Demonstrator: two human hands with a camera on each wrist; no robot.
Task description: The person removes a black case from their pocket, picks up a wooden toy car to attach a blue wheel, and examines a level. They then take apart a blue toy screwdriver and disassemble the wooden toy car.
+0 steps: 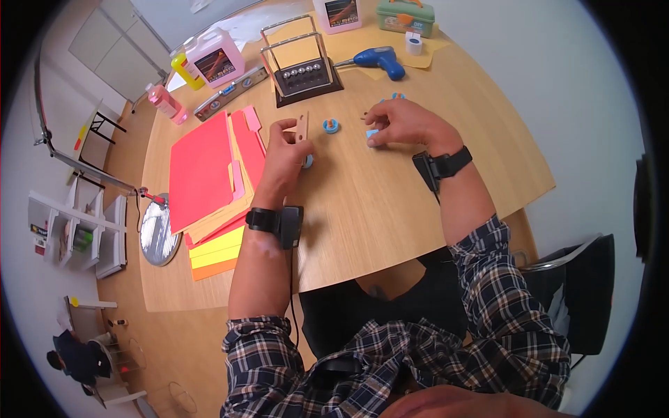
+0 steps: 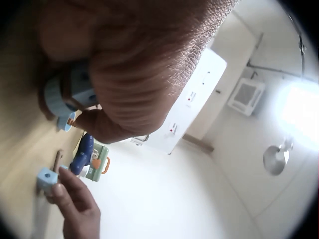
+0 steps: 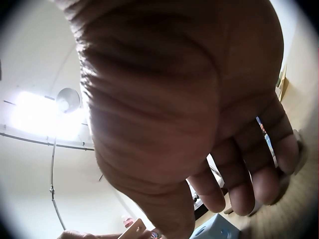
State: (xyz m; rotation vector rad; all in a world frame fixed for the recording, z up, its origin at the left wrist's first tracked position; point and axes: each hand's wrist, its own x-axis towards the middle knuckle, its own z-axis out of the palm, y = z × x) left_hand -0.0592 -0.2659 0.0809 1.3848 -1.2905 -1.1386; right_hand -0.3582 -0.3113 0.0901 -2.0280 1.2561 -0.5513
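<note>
My left hand (image 1: 282,157) grips an upright flat wooden strip (image 1: 303,129) with holes between thumb and fingers. Low by that hand is a light blue piece (image 1: 307,161), partly hidden; the left wrist view shows its ribbed round edge (image 2: 54,97) under the palm. To the right, my right hand (image 1: 414,125) pinches a small light blue block (image 1: 373,134) with holes, close over the table. Between the hands lies a blue round piece (image 1: 331,126) with an orange middle. Another blue piece (image 1: 398,96) shows just beyond the right hand's knuckles.
Red and yellow folders (image 1: 202,167) lie left. Behind stand a Newton's cradle (image 1: 306,80), a spirit level (image 1: 230,94), pink jugs (image 1: 217,59), and bottles. A blue toy drill (image 1: 380,63), a white roll (image 1: 413,45) and a green toolbox (image 1: 405,17) sit at the back right of the table (image 1: 362,209).
</note>
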